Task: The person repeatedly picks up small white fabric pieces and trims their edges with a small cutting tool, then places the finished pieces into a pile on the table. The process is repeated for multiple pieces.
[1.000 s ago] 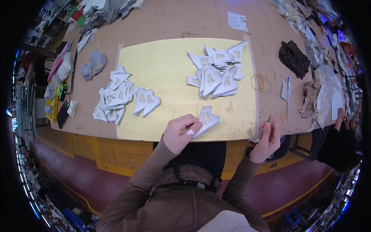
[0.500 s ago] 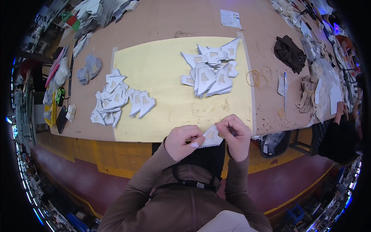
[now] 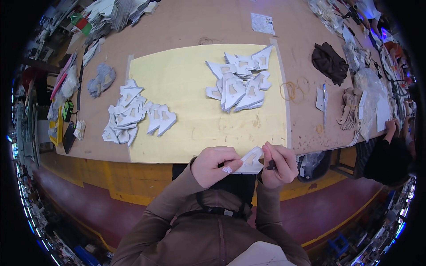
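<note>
We have a white piece (image 3: 254, 167) at the yellow sheet's (image 3: 199, 137) five o'clock edge: our left hand (image 3: 212, 166) pinches one end, our right hand's (image 3: 282, 167) fingers curl round a dark object (image 3: 271, 165) by the other — whether they grip the piece too, we cannot tell. The sheet covers a brown table (image 3: 177, 26); toward six o'clock runs maroon floor (image 3: 124, 199). The paper (image 3: 262, 23) at one o'clock bears print — too small for us to read.
</note>
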### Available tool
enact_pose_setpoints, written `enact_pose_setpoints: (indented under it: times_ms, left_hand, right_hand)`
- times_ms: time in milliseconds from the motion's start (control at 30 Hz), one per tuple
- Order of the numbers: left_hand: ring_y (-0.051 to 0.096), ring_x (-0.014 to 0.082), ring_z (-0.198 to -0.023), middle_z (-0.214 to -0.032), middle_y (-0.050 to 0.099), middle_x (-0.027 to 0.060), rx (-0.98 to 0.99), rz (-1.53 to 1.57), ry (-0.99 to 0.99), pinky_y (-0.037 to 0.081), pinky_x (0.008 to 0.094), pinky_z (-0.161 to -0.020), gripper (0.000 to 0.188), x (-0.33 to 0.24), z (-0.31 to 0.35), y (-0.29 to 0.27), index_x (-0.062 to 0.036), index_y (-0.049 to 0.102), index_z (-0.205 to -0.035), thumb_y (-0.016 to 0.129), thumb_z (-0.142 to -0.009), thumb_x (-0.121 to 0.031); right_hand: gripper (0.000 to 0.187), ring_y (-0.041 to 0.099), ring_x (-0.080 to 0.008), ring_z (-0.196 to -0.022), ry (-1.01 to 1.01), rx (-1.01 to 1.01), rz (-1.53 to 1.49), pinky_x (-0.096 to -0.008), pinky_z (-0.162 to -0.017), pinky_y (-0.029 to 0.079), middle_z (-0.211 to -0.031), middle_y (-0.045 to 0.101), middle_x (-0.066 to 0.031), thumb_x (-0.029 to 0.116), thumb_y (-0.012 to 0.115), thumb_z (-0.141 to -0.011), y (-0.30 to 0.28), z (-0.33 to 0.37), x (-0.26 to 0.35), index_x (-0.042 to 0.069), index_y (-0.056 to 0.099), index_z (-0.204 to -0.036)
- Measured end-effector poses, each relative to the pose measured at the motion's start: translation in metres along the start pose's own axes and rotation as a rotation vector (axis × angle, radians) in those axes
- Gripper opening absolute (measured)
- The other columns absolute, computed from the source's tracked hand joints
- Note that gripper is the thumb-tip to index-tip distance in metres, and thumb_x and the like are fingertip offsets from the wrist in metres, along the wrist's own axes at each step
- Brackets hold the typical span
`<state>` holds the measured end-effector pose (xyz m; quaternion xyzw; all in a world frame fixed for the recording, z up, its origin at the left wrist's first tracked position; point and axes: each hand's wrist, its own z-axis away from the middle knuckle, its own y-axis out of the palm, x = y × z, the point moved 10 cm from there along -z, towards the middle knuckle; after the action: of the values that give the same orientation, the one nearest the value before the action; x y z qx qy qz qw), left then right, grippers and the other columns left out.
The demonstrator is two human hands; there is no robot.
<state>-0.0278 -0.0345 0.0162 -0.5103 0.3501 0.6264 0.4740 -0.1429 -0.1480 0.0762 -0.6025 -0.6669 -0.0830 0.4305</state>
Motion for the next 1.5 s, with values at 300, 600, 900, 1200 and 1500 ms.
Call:
enact_pose_setpoints:
  times_ms: [300, 600, 900, 1200, 1500]
  left_hand:
    - [0.048, 0.0111, -0.068, -0.073, 0.054, 0.0056, -0.083, 0.099, -0.034, 0.042, 0.0274, -0.064, 0.018, 0.016, 0.014, -0.016, 0.0039, 0.061, -0.082, 0.06, -0.094, -0.01]
    - [0.046, 0.007, -0.071, -0.075, 0.053, 0.0012, 0.086, 0.23, -0.117, 0.04, 0.0251, -0.067, 0.018, 0.029, 0.015, -0.006, 0.0048, 0.062, -0.087, 0.059, -0.096, -0.011]
    - [0.048, 0.0033, -0.074, -0.076, 0.057, -0.0037, 0.182, 0.431, -0.255, 0.04, 0.0226, -0.068, 0.019, 0.044, 0.021, 0.008, 0.0022, 0.065, -0.088, 0.058, -0.097, -0.013]
    - [0.051, 0.0071, -0.076, -0.077, 0.057, 0.0001, 0.209, 0.103, -0.041, 0.042, 0.0259, -0.069, 0.018, 0.018, 0.024, -0.008, 0.0037, 0.061, -0.085, 0.057, -0.095, -0.012]
    - [0.05, 0.0104, -0.072, -0.076, 0.055, 0.0036, -0.468, 0.065, -0.04, 0.039, 0.0252, -0.067, 0.02, 0.019, 0.054, -0.113, 0.005, 0.061, -0.084, 0.058, -0.096, -0.011]
  right_hand:
    - [0.024, 0.052, -0.0111, -0.064, 0.214, 0.067, -0.119, -0.0241, -0.056, 0.041, -0.09, 0.064, -0.0073, -0.006, 0.074, -0.079, -0.017, -0.003, -0.055, -0.001, 0.074, -0.102]
    - [0.041, 0.057, -0.0065, -0.078, 0.42, 0.708, -0.58, -0.0189, -0.059, 0.041, -0.12, 0.061, -0.0131, -0.014, 0.06, -0.078, 0.054, 0.021, -0.033, -0.002, 0.067, -0.117]
    - [0.018, 0.038, -0.0044, -0.057, 0.792, 0.566, -1.276, -0.0182, -0.053, 0.032, -0.088, 0.054, -0.0124, 0.01, 0.063, -0.087, 0.066, 0.042, -0.035, -0.001, 0.056, -0.075]
    - [0.025, 0.03, -0.0048, -0.054, 1.116, 0.861, -1.388, -0.0225, -0.048, 0.022, -0.065, 0.049, -0.0072, 0.017, 0.063, -0.091, 0.085, 0.071, -0.013, 0.002, 0.049, -0.075]
    - [0.018, 0.051, -0.0098, -0.076, 0.487, -0.027, 0.054, -0.0222, -0.068, 0.042, -0.085, 0.056, -0.0027, 0.005, 0.057, -0.095, -0.048, -0.012, -0.083, 0.0, 0.065, -0.11]
